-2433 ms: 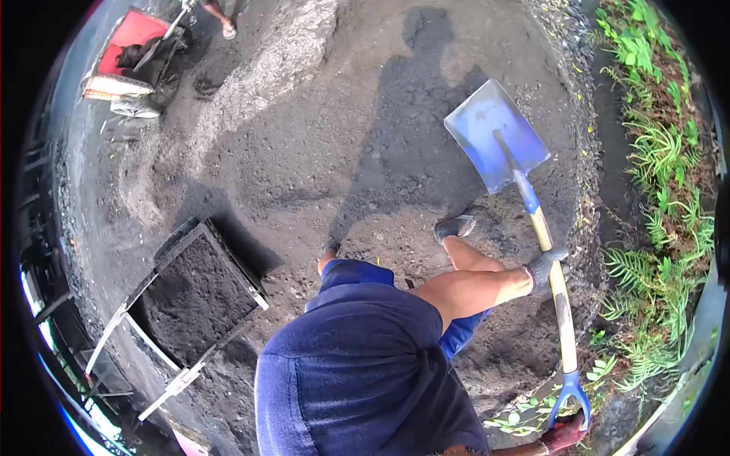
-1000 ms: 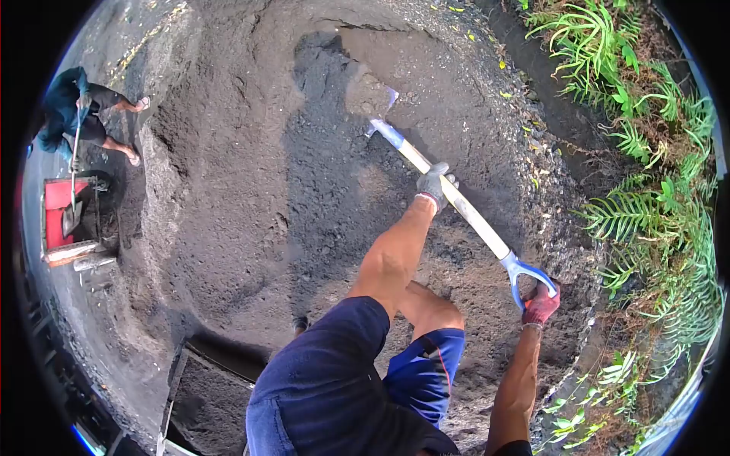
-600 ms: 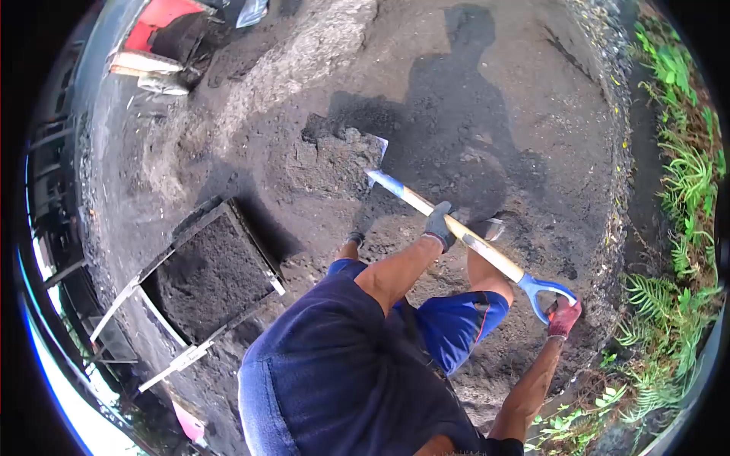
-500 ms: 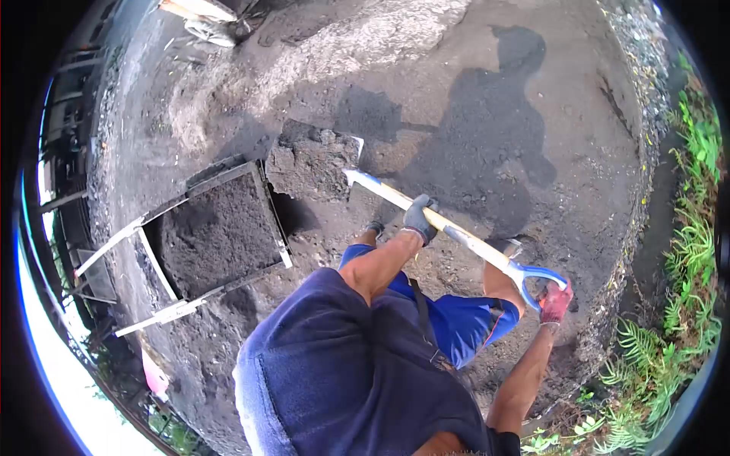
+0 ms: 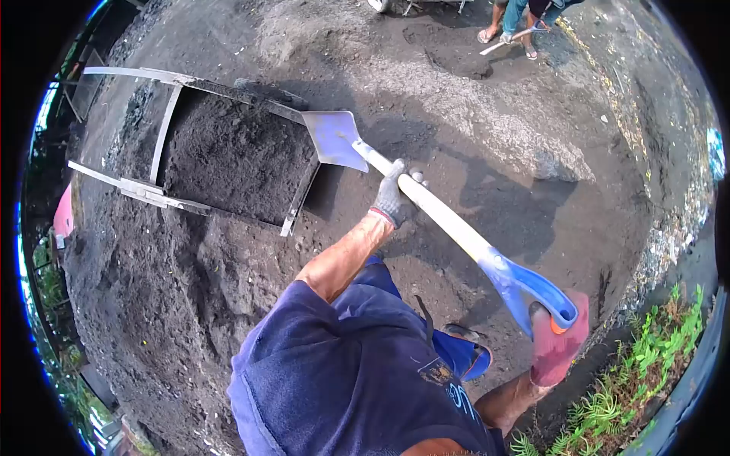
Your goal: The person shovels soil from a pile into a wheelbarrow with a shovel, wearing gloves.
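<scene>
My left hand (image 5: 395, 194), in a grey glove, is closed round the pale shaft of a shovel (image 5: 449, 220). At its far end my right hand (image 5: 559, 338), in a red glove, grips the blue D-shaped handle. The white blade shows a bare face, without a load on it, beside the near right corner of a wooden barrow box (image 5: 300, 194). Dark soil (image 5: 236, 152) fills much of that box. Two long handles extend from the box toward the left.
Another person (image 5: 517, 19) stands at the top right, holding a long-handled tool (image 5: 506, 43). Loose dark earth surrounds me, with a paler gravelly heap (image 5: 487, 114) ahead. Green plants (image 5: 631, 365) line the lower right edge. Part of a wheeled thing (image 5: 414, 6) shows at the top.
The heaped soil on the shovel blade is gone, and the blade is raised and turned beside the box. Both hands kept their grip. The view has shifted, bringing another person into sight.
</scene>
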The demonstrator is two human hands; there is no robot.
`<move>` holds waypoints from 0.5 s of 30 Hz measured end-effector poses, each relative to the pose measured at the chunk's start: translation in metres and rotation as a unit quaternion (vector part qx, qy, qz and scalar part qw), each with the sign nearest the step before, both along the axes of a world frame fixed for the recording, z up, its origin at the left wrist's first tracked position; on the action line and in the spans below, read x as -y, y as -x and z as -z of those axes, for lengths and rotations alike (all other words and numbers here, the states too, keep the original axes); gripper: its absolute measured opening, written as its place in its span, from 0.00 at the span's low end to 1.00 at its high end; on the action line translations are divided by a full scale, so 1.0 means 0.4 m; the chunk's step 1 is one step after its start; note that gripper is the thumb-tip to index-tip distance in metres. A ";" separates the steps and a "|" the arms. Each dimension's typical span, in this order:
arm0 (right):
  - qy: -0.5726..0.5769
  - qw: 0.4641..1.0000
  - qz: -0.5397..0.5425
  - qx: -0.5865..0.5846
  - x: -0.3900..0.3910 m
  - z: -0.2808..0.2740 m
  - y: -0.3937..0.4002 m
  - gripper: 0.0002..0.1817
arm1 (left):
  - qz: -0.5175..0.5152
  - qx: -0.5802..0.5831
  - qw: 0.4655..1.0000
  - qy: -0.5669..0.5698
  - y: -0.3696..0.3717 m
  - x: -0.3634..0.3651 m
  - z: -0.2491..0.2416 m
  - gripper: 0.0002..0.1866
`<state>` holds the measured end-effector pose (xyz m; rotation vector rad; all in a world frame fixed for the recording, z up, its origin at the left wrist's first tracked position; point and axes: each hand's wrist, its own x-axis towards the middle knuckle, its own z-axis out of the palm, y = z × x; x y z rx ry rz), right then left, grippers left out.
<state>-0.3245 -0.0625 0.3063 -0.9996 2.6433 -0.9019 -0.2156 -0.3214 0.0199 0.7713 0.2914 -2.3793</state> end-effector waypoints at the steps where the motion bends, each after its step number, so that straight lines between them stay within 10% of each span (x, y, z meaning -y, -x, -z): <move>1: -0.031 0.998 0.010 -0.055 -0.028 -0.024 0.017 0.14 | 0.020 -0.033 0.999 -0.014 0.026 -0.046 -0.020 0.08; 6: -0.073 0.990 0.008 -0.122 -0.126 -0.154 0.035 0.17 | 0.118 -0.086 0.977 -0.158 0.107 -0.218 -0.047 0.06; 15: -0.089 0.975 -0.044 -0.197 -0.183 -0.154 0.134 0.15 | 0.050 -0.151 0.984 -0.078 0.102 -0.121 -0.147 0.07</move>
